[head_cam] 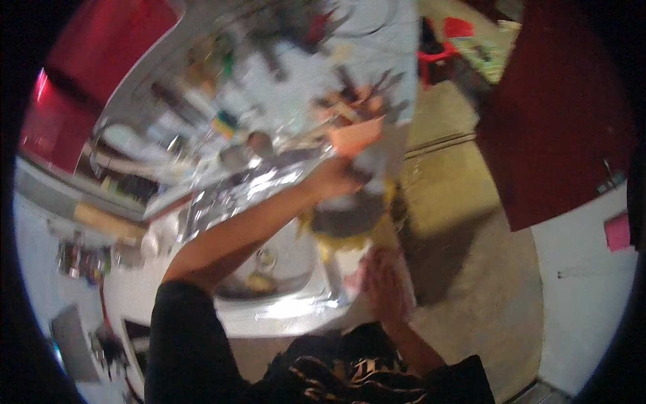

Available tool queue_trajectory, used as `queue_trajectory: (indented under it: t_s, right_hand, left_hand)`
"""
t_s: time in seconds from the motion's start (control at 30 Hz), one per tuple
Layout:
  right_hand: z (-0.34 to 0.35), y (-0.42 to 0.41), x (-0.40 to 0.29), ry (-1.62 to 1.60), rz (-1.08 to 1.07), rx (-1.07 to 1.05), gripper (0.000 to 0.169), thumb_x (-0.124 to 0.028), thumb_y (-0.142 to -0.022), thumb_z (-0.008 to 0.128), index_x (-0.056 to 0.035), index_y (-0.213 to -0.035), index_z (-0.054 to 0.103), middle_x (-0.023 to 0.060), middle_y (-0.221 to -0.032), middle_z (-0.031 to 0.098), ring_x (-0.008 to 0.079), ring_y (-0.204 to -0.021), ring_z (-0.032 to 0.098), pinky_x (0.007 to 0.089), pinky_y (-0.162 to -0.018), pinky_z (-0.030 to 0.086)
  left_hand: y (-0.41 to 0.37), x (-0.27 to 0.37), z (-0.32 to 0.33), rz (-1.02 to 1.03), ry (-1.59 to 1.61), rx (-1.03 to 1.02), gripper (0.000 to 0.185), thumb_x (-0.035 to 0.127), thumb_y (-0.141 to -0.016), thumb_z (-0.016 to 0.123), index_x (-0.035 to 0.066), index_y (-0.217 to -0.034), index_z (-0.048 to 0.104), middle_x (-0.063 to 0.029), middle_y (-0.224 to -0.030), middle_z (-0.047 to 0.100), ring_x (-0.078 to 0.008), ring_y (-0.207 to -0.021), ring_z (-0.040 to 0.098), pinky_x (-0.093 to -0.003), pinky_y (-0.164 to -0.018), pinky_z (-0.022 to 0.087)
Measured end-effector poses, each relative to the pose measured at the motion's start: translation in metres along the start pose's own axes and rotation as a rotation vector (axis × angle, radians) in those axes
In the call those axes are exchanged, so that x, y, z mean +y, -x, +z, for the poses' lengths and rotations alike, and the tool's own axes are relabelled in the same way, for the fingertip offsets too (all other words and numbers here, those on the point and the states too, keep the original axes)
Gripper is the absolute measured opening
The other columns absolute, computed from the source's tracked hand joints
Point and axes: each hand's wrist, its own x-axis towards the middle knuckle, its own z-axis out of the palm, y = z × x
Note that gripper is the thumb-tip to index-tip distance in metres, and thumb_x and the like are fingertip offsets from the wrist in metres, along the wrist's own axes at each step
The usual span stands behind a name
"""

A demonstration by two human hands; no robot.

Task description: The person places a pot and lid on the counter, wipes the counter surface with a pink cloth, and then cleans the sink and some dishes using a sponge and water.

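My left hand (pixel 337 177) reaches across the sink to a round grey mat with a yellow fringe (pixel 348 217). A dark shape shows at its fingers, but blur hides whether the hand grips it. My right hand (pixel 386 283) lies on a pink cloth (pixel 356 276) at the counter's right edge, fingers close together over it. Under my left forearm is a stainless steel sink (pixel 287 252), with a drain and a small yellowish thing inside. Just beyond my left hand stands an orange container (pixel 356 135) filled with utensils.
Blurred kitchen items crowd the far counter, among them a green and yellow sponge (pixel 224 124). A shiny metal drainboard (pixel 242 194) adjoins the sink. The counter ends on the right above a tan floor (pixel 454 187). A dark red panel (pixel 550 116) stands farther right.
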Motion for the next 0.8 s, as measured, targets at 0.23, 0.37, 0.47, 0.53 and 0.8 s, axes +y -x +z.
queue_trajectory:
  t_s: [0.23, 0.37, 0.47, 0.53, 0.8]
  right_hand:
    - [-0.024, -0.026, -0.080, -0.320, 0.130, -0.251, 0.043, -0.018, -0.086, 0.043, -0.0090, -0.127, 0.040, 0.0150, -0.132, 0.036, 0.0311, -0.115, 0.040, 0.0408, -0.098, 0.031]
    - [-0.011, 0.036, -0.051, 0.639, -0.284, -0.220, 0.035, -0.013, -0.088, 0.039, -0.0096, -0.122, 0.047, 0.0129, -0.128, 0.044, 0.0265, -0.110, 0.046, 0.0385, -0.094, 0.035]
    - [0.004, 0.024, -0.097, 0.065, -0.200, -0.090, 0.032, -0.016, -0.088, 0.041, -0.0092, -0.118, 0.051, 0.0118, -0.124, 0.048, 0.0266, -0.107, 0.048, 0.0357, -0.088, 0.040]
    - [-0.004, 0.012, -0.109, -0.119, -0.144, -0.274, 0.032, -0.017, -0.088, 0.042, -0.0084, -0.118, 0.052, 0.0120, -0.122, 0.050, 0.0275, -0.105, 0.049, 0.0342, -0.085, 0.041]
    - [-0.006, 0.022, -0.120, -0.061, 0.271, -0.167, 0.033, -0.013, -0.086, 0.047, -0.0026, -0.116, 0.052, 0.0119, -0.109, 0.055, 0.0213, -0.100, 0.053, 0.0303, -0.084, 0.042]
  left_hand:
    - [0.055, -0.041, -0.035, 0.258, 0.254, 0.201, 0.051, 0.040, -0.079, 0.061, 0.001, -0.110, 0.053, -0.0076, -0.106, 0.056, -0.0166, -0.101, 0.051, -0.0290, -0.090, 0.039]
    - [0.149, -0.118, -0.043, 0.003, 0.390, 0.117, 0.032, 0.024, -0.084, 0.059, 0.002, -0.107, 0.056, -0.0047, -0.098, 0.060, -0.0110, -0.092, 0.054, -0.0251, -0.085, 0.042]
    - [0.197, -0.294, 0.028, 0.134, 0.076, 0.152, 0.024, 0.019, -0.084, 0.055, 0.002, -0.101, 0.059, -0.0066, -0.095, 0.063, -0.0162, -0.086, 0.059, -0.0284, -0.077, 0.046]
    - [0.215, -0.386, 0.087, 0.111, -0.791, -0.206, 0.018, 0.015, -0.077, 0.051, 0.009, -0.086, 0.065, -0.0134, -0.084, 0.062, -0.0263, -0.085, 0.059, -0.0414, -0.073, 0.047]
    - [0.232, -0.459, 0.183, -0.214, -0.522, 0.198, 0.029, 0.020, -0.073, 0.058, 0.007, -0.099, 0.062, -0.0150, -0.101, 0.058, -0.0321, -0.101, 0.053, -0.0429, -0.090, 0.039]
